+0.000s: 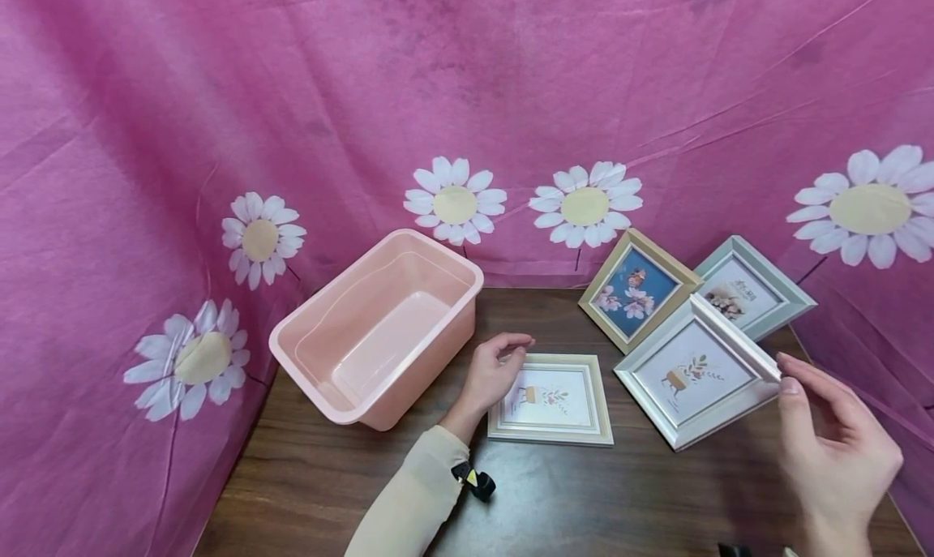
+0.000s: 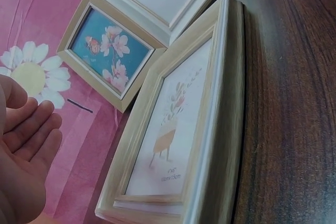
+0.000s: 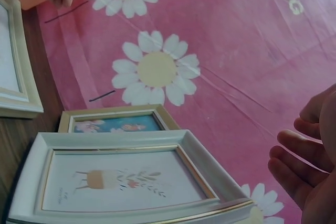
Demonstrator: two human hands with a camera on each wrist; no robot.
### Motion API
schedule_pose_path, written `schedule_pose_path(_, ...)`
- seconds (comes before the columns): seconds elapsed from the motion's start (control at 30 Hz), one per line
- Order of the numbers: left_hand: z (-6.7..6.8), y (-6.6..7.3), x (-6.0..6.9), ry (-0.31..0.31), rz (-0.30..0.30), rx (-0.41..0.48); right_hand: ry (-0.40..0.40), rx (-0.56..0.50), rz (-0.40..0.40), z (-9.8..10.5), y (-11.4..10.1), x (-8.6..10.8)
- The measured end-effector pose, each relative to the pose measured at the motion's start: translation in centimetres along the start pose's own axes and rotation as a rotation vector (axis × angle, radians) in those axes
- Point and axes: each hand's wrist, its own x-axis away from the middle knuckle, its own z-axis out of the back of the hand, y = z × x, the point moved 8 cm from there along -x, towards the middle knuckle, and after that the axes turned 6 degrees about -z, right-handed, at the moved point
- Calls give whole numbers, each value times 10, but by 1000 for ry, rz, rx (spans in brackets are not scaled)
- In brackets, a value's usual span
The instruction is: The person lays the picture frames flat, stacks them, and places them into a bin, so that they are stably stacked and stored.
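Observation:
A cream picture frame [image 1: 601,403] lies face up on the table, its print showing a plant in a legged pot. My left hand [image 1: 496,370] hovers by its upper left corner; the left wrist view shows the fingers [image 2: 39,135] loosely bent and apart from the frame. To the right, a white picture frame [image 1: 696,370] with a similar print overlaps a tan frame [image 1: 594,302] with a blue blossom picture and a grey-green frame [image 1: 791,302]. Beside the white frame's right corner is my right hand [image 1: 839,443], its fingers [image 3: 302,150] relaxed, holding nothing.
A pink plastic bin [image 1: 438,370] stands at the left of the brown wooden table [image 1: 554,500]. Pink cloth [image 1: 511,79] with white daisies hangs behind and at both sides, close to the rear frames.

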Motion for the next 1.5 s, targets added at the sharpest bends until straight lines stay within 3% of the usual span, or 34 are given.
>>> schedule_pose_path(0.2,-2,1,-2,-1,-1,5,20,119,-9,3,-2,-4)
schedule_pose_path(0.4,-8,3,-4,-18,28,20,9,295,-33,10,13,-10)
schedule_pose_path(0.57,-13,6,-5,-33,33,30,-12,373,-61,15,27,-12)
schedule_pose_path(0.97,-25,7,-7,-64,54,40,-14,497,-244,21,52,-7)
schedule_pose_path(1.17,-28,6,-6,-72,79,23,-21,552,-278,23,58,-5)
schedule_pose_path(1.5,-33,5,-7,-99,82,34,2,479,-388,30,76,-4)
